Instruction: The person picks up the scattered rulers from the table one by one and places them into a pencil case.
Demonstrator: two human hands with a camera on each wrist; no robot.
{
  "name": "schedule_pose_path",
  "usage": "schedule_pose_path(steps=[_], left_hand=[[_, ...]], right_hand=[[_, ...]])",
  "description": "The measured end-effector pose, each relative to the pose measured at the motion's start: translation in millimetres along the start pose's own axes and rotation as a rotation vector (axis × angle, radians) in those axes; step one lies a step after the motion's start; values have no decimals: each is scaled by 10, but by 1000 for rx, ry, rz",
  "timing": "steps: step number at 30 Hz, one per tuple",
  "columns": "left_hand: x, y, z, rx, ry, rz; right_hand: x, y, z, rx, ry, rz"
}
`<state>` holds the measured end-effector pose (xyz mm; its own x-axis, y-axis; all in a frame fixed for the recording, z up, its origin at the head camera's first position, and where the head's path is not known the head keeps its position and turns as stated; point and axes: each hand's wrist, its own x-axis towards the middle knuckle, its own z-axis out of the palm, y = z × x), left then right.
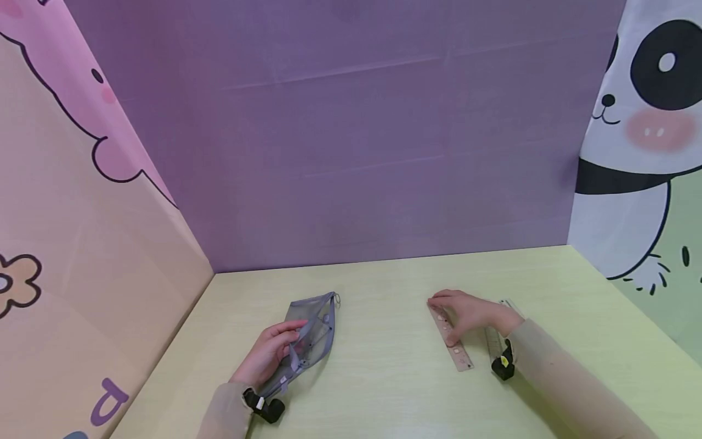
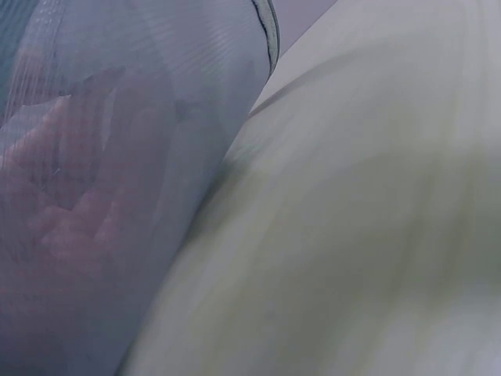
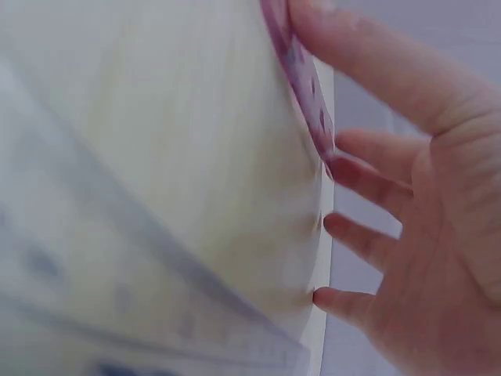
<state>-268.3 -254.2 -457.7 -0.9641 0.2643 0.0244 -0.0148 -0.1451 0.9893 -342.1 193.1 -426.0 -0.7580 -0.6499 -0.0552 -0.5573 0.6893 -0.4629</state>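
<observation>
My left hand grips a grey-violet mesh zip pouch, its fingers at the pouch's side and partly hidden by it. The see-through mesh fills the left of the left wrist view, with fingers showing behind. On the right, my right hand holds a pink patterned ruler, thumb on its near part and fingertips at its far end. The ruler appears as a thin slanted strip in the right wrist view. A clear ruler lies beneath the right wrist, partly hidden by the forearm.
The pale wooden table reaches back to a purple wall. Cartoon-printed panels stand at the left and right. Each wrist wears a small black camera.
</observation>
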Motion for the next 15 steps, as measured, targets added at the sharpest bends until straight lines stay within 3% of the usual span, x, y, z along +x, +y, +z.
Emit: schedule_pose_path(steps=[6,15], left_hand=[[1,20,4,2,25,0],[-18,21,-10,1,-21,16]], right_hand=[[26,-13,43,-41,126,35],[4,-21,85,116,170,70]])
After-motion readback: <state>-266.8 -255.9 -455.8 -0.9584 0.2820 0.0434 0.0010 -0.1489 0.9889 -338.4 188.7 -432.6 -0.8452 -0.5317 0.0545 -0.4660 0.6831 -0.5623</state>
